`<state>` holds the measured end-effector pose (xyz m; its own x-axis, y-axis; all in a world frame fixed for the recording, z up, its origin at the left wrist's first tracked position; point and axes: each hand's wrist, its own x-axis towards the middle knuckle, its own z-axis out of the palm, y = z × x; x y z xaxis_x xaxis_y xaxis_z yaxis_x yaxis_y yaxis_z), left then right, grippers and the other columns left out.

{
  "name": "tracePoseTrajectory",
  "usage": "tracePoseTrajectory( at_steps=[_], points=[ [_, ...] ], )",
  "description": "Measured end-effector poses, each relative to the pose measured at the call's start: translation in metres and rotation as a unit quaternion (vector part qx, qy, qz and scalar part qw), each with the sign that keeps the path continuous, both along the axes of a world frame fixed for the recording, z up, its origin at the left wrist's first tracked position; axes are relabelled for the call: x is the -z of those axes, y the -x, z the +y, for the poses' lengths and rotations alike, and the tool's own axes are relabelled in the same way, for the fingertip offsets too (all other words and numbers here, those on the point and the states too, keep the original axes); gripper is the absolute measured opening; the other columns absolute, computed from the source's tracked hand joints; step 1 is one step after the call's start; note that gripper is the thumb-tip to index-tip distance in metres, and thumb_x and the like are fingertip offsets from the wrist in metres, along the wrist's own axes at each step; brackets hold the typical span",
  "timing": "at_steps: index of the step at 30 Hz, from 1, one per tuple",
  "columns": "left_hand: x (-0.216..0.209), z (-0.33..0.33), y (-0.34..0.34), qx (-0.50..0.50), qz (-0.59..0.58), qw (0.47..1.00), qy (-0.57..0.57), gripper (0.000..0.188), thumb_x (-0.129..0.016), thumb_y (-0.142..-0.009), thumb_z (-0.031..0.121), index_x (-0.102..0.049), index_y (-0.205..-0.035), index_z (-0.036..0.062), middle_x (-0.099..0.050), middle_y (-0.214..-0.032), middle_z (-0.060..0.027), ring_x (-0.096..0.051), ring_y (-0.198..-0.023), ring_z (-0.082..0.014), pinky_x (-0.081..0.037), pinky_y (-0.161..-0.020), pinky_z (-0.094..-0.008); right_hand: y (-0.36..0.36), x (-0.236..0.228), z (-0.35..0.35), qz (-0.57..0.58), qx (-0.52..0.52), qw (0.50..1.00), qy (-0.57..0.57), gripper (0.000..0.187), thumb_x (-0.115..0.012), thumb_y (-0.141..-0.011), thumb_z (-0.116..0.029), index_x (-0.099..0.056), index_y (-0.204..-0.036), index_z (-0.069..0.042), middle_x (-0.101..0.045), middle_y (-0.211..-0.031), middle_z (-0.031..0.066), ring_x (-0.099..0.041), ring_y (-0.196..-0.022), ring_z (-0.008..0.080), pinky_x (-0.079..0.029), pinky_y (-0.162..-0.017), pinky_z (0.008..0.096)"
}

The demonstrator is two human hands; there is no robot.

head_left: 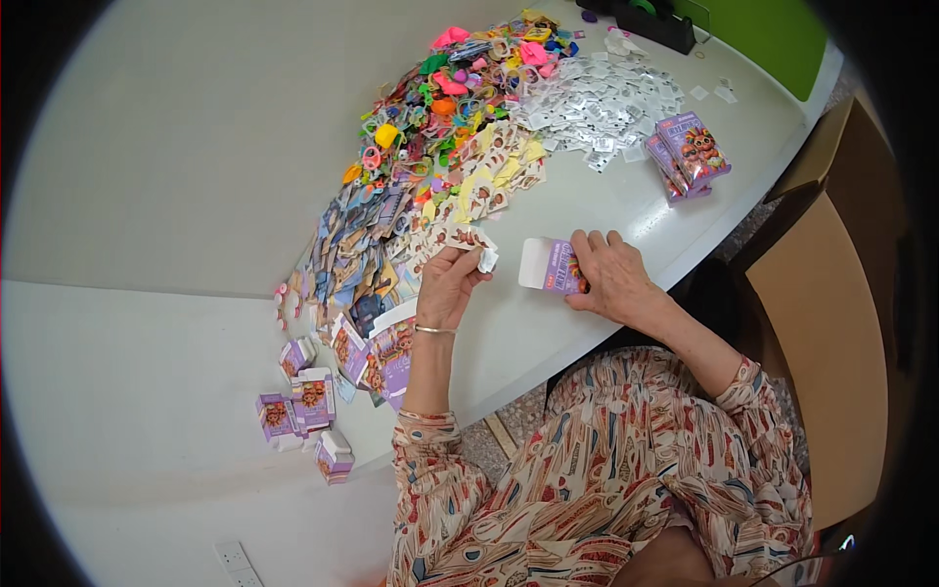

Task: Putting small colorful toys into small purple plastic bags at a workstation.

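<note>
My right hand (616, 279) grips a small purple printed box (559, 266) from its right side, just above the table near the front edge. The box's white end flap (532, 262) stands out toward the left. Between the thumb and fingers of my left hand (447, 291) are a small printed sticker card (468, 236) and a small white packet (488, 259). They are held a short way left of the box, apart from it. Just beyond my left hand lies a heap of similar sticker cards (484, 186).
Colourful plastic trinkets (440, 108) are heaped along the wall, beside bluish cards (352, 245) and small white packets (597, 103). Purple boxes (699, 147) are stacked at right; more boxes (313, 396) lie at left. A tape dispenser (657, 22) stands far back. A large cardboard carton (822, 352) is at my right.
</note>
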<state>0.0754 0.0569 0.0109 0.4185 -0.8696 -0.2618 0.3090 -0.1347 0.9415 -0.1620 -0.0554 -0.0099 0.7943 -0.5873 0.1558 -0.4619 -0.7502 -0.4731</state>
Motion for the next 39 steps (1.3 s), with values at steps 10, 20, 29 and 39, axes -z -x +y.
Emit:
tracePoseTrajectory(
  at_steps=[10, 20, 29, 39],
  points=[
    [0.005, -0.008, 0.056, -0.041, -0.183, 0.981, 0.057, 0.016, -0.063, -0.089, 0.008, -0.066, -0.103, 0.0017, -0.066, -0.087, -0.0023, -0.058, -0.074, -0.0083, -0.048, -0.069, -0.0247, 0.003, -0.001, -0.005, -0.011, -0.033, 0.992, -0.119, 0.062, -0.074, -0.064, -0.04, -0.046, -0.099, 0.002, -0.059, -0.085, 0.0204, -0.061, -0.077, 0.0362, -0.05, -0.07, 0.0424],
    [0.008, -0.005, 0.072, -0.062, -0.366, 0.924, 0.094, 0.017, -0.064, -0.087, 0.002, -0.068, -0.103, -0.0011, -0.062, -0.098, -0.0023, -0.055, -0.088, -0.0077, -0.044, -0.075, -0.0209, 0.0, 0.002, -0.001, -0.023, -0.018, 0.992, -0.119, 0.064, -0.074, -0.063, -0.043, -0.046, -0.1, 0.003, -0.06, -0.085, 0.021, -0.063, -0.078, 0.0373, -0.051, -0.07, 0.0441],
    [-0.001, -0.011, 0.063, -0.117, -0.205, 0.97, 0.048, 0.023, -0.06, -0.093, 0.017, -0.068, -0.105, -0.0014, -0.066, -0.094, -0.0038, -0.057, -0.086, -0.0101, -0.045, -0.078, -0.0233, 0.006, 0.004, -0.005, -0.034, 0.007, 0.994, -0.1, 0.065, -0.074, -0.064, -0.043, -0.046, -0.101, 0.002, -0.06, -0.085, 0.0194, -0.063, -0.076, 0.0356, -0.051, -0.069, 0.043],
    [-0.009, -0.021, 0.076, -0.079, -0.605, 0.79, 0.067, 0.031, -0.067, -0.083, 0.016, -0.063, -0.111, 0.0036, -0.052, -0.126, -0.0178, -0.046, -0.118, -0.0327, -0.035, -0.1, -0.0403, 0.017, 0.001, -0.008, -0.005, 0.056, 0.996, -0.071, 0.063, -0.076, -0.064, -0.04, -0.044, -0.1, 0.001, -0.057, -0.087, 0.0179, -0.06, -0.077, 0.0355, -0.05, -0.066, 0.0431]
  ],
)
